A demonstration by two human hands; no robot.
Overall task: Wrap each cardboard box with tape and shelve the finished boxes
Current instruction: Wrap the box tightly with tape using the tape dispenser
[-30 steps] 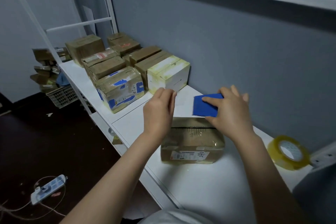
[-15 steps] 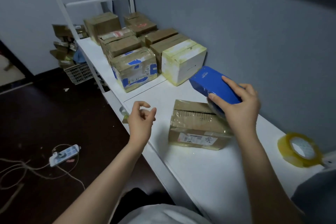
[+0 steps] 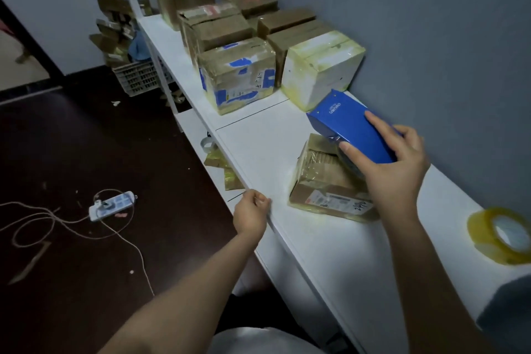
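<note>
Head cam, quick read on what's different from a second ago. The left hand (image 3: 253,214) is off the cardboard box (image 3: 324,190) now and sits down at the front edge of the white shelf (image 3: 330,253), lower middle of the frame. The right hand (image 3: 393,169) has lifted the blue tape dispenser (image 3: 353,129) off the box top, and it now hangs tilted over the box's far right corner. My guess is that one strip is done, since the box already looks shiny with tape on top and around the sides. It could be ready for another pass or a turn. Either way it's not shelved yet: it sits alone at center right, apart from the finished boxes (image 3: 238,77) lined up along the wall in the upper middle.

Poses: the hands are well apart. The right one is clamped on the dispenser, thumb on the near side and fingers over the top, with the wrist cocked so the nose points up and left. The left has its fingers curled right at the shelf edge, and I honestly can't tell if it grips the edge or just rests there. A spare yellowish tape roll (image 3: 500,234) lies at the far right.
</note>
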